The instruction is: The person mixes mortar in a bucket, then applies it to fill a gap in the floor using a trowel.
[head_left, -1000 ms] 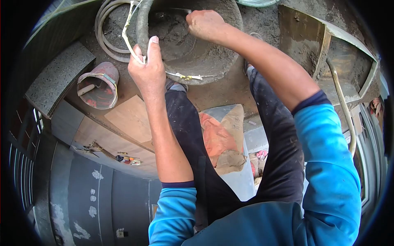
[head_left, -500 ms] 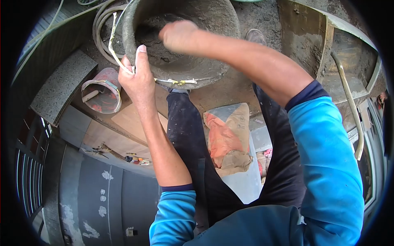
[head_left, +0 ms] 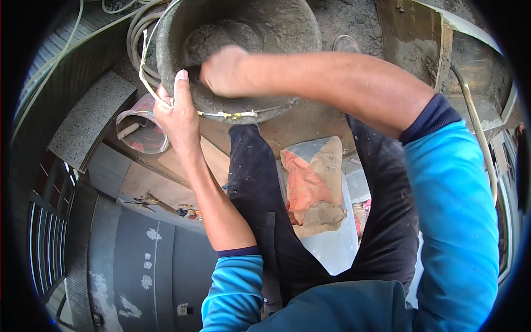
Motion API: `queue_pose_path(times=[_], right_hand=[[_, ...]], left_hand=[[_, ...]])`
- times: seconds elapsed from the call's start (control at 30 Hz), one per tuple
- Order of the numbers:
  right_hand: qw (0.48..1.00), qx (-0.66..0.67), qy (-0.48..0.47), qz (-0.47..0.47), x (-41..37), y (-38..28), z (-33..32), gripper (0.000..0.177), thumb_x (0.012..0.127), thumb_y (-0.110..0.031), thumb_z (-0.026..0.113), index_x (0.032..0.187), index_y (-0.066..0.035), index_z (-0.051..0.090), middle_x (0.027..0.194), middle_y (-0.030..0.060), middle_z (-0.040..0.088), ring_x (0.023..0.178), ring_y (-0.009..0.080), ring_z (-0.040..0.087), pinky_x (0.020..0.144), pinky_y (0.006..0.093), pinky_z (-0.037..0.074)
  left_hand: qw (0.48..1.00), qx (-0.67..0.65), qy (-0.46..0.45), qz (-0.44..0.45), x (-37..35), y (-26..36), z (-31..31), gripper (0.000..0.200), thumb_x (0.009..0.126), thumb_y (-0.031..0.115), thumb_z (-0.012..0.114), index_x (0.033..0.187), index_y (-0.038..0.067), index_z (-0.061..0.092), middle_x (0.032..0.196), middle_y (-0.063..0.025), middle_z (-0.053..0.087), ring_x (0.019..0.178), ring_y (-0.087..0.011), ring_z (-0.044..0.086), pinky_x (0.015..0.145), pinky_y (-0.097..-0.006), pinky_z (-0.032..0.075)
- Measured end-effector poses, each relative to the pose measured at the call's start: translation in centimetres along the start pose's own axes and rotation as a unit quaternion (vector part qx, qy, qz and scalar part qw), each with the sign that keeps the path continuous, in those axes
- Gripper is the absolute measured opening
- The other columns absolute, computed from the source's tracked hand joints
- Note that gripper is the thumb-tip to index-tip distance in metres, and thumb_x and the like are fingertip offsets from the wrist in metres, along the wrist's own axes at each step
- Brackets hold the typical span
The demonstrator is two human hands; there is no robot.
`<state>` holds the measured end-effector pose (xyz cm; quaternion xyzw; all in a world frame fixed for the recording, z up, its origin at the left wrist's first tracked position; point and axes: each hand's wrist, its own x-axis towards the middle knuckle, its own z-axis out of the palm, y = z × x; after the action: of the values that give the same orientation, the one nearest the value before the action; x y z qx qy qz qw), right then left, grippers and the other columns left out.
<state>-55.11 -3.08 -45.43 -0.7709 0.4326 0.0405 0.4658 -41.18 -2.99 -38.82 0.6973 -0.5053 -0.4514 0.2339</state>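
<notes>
Dark grey panels [head_left: 191, 249] with white patches fill the lower left, beside pale boards [head_left: 149, 180] carrying a few small tools [head_left: 188, 211]. Brown ground smeared with grey runs across the upper part, where a large grey-crusted tub [head_left: 290, 36] has its open mouth toward the camera. Between the person's legs, a brown paper sack [head_left: 312, 191] with orange and grey areas has faint dark marks near its right edge, too small to read.

At the tub's near left side, the left hand [head_left: 180, 119] has its grip closed around the white-wrapped handle [head_left: 235, 115], its thumb raised against the rim. That handle bows out on both sides of the hand, one length running along the tub's near edge. The right hand [head_left: 224, 72] reaches across into the tub's mouth, near the left thumb; it is blurred, and whether its grip is clenched on something cannot be told.

Left of the tub lie a coiled hose [head_left: 133, 39], a speckled slab [head_left: 94, 122] and a small reddish bucket [head_left: 152, 141] with a tool handle [head_left: 128, 131] inside. To the right stands a smeared wooden box [head_left: 409, 41], a curved pole [head_left: 474, 116] beside it.
</notes>
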Motion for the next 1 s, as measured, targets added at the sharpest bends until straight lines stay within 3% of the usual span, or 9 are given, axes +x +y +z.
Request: queue_pose_path(times=[0.1,0.23,0.37,0.47,0.63,0.77,0.8,0.9,1.0], right_hand=[[0.981,-0.082,-0.175,-0.007,-4.3,0.2,1.2,0.015,0.083,-0.014,0.064,0.089,-0.011,0.077,0.099,0.0116,0.076,0.094,0.0289,0.074,0.078,0.0402,0.060],[0.970,-0.224,-0.093,0.010,-5.1,6.2,-0.6,0.016,0.084,-0.010,0.062,0.091,-0.009,0.076,0.095,0.0152,0.074,0.089,0.0293,0.074,0.069,0.0402,0.061],[0.887,-0.447,0.115,-0.009,-1.0,7.3,-2.2,0.042,0.083,-0.010,0.059,0.112,0.020,0.056,0.079,0.0201,0.069,0.065,0.0309,0.072,0.047,0.0409,0.058],[0.892,-0.439,0.012,0.106,-0.5,9.2,0.3,0.035,0.083,-0.009,0.060,0.110,0.012,0.064,0.094,0.0224,0.072,0.082,0.0335,0.074,0.055,0.0444,0.060],[0.971,-0.016,-0.083,0.222,-2.2,7.2,6.8,0.030,0.078,-0.006,0.065,0.104,0.001,0.076,0.114,0.0183,0.072,0.104,0.0295,0.071,0.080,0.0459,0.059],[0.964,0.054,-0.242,0.099,-0.9,1.2,0.5,0.025,0.079,-0.010,0.057,0.090,0.002,0.076,0.100,0.0179,0.075,0.089,0.0226,0.074,0.078,0.0416,0.057],[0.894,0.253,-0.286,0.233,-2.0,0.0,-3.9,0.024,0.081,-0.017,0.061,0.083,0.004,0.073,0.086,0.0169,0.075,0.074,0.0228,0.073,0.072,0.0406,0.058],[0.957,0.183,-0.130,0.184,-2.1,0.7,-6.9,0.041,0.086,-0.031,0.063,0.088,0.010,0.070,0.073,0.0203,0.072,0.070,0.0276,0.073,0.070,0.0390,0.059],[0.984,-0.020,0.026,0.177,0.1,6.0,-3.0,0.024,0.081,-0.022,0.061,0.095,-0.006,0.073,0.099,0.0171,0.074,0.092,0.0334,0.072,0.081,0.0427,0.058]], left_hand=[[1.000,0.013,-0.006,-0.005,-0.3,0.3,0.3,0.020,0.098,0.019,0.066,0.096,-0.001,0.067,0.069,0.0076,0.051,0.062,-0.0028,0.041,0.056,-0.0223,0.034],[0.999,0.047,-0.017,-0.020,-0.5,1.3,0.4,0.026,0.099,0.022,0.064,0.106,-0.003,0.069,0.083,0.0026,0.063,0.073,-0.0046,0.051,0.067,-0.0228,0.042],[1.000,0.012,0.001,0.003,-0.6,1.3,1.1,0.022,0.097,0.016,0.066,0.080,0.002,0.061,0.064,0.0073,0.046,0.060,-0.0027,0.038,0.053,-0.0230,0.032],[1.000,0.015,0.006,0.006,-0.4,1.9,1.0,0.026,0.096,0.015,0.066,0.076,0.002,0.056,0.062,0.0067,0.045,0.059,-0.0032,0.037,0.052,-0.0245,0.032],[0.999,0.030,0.007,0.006,-0.5,0.9,0.9,0.022,0.097,0.018,0.067,0.086,-0.001,0.064,0.066,0.0055,0.051,0.062,-0.0036,0.041,0.055,-0.0240,0.035],[0.999,-0.009,0.018,0.036,-0.6,1.4,1.4,0.024,0.096,0.017,0.067,0.081,-0.001,0.062,0.063,0.0033,0.049,0.061,-0.0051,0.041,0.054,-0.0259,0.035],[0.999,-0.010,0.014,0.031,-0.3,1.1,1.2,0.025,0.096,0.016,0.067,0.079,-0.001,0.060,0.063,0.0035,0.049,0.061,-0.0051,0.040,0.054,-0.0260,0.035],[1.000,-0.019,0.014,0.020,-0.3,1.2,0.7,0.031,0.096,0.017,0.067,0.072,0.002,0.054,0.061,0.0052,0.044,0.059,-0.0046,0.038,0.052,-0.0261,0.032],[1.000,-0.023,0.005,0.014,-0.6,0.9,0.8,0.029,0.096,0.018,0.068,0.074,0.002,0.057,0.062,0.0065,0.045,0.059,-0.0034,0.038,0.052,-0.0248,0.031]])
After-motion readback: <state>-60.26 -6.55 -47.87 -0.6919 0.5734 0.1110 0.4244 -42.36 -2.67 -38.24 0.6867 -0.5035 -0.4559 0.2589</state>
